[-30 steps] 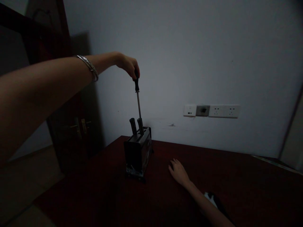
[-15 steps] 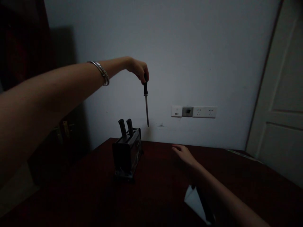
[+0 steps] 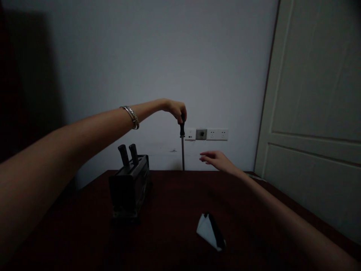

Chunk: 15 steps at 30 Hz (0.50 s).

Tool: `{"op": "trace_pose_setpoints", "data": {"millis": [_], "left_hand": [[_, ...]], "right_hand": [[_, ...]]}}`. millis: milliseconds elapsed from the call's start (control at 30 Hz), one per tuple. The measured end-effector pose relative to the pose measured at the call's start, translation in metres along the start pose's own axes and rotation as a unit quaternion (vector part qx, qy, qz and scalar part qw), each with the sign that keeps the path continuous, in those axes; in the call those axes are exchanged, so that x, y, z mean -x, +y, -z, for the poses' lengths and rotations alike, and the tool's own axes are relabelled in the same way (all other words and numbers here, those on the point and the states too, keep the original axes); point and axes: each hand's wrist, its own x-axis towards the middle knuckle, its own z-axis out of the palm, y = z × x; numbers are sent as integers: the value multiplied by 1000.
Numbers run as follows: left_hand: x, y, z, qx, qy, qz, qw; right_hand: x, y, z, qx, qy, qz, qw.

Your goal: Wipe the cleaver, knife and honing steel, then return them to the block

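- Clock directions as seen in the view.
- Surface: dark-red tabletop (image 3: 169, 207), takes up most of the lower view, far edge running below a pale grey-white wall (image 3: 175, 49).
- Room: dim. Pale panelled door (image 3: 313, 113) at 3 o'clock, deep shadow at 9 to 10 o'clock. Small scuff on the wall, just 8 o'clock of the steel's shaft.
- Wall fittings: 4 in one row, just 4 o'clock of the left hand. 1 white plate (image 3: 190, 134), 1 grey plate (image 3: 201, 134), 2 white sockets (image 3: 217, 134).
- Steel: 1 sharpening steel (image 3: 182, 152), mid-view, near upright, black handle up, tip down. Tip lines up with the table's far edge; can't tell if it touches.
- Left hand (image 3: 176, 111): clamped on the steel's handle from above, wrist bent down. Silver bangles (image 3: 132, 117) on that forearm, exact count unclear.
- Right hand (image 3: 218, 160): 4 o'clock of the steel, just beside it, clear of it. Fingers stretched toward 9 o'clock, thumb and fingers apart.
- Block: 1 black knife block (image 3: 128, 186), 8 o'clock of the steel, upright on the table. 2 black knife handles (image 3: 123, 155) stick out of its top, both leaning toward 11.
- Also: 1 black-and-white wedge-shaped object (image 3: 209, 231) on the table, 5 o'clock of the steel. Too dark to identify.
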Motion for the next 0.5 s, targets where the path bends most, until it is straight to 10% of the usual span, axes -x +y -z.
{"op": "trace_pose_setpoints", "data": {"millis": [200,500], "left_hand": [[-20,25,-35,-6,-30,-61,998],[-26,59,-63,-2,-49,-120,992]], "right_hand": [[-11,-34,28,28,126,63,990],[-10,-35,10,-31,67,89,993]]}}
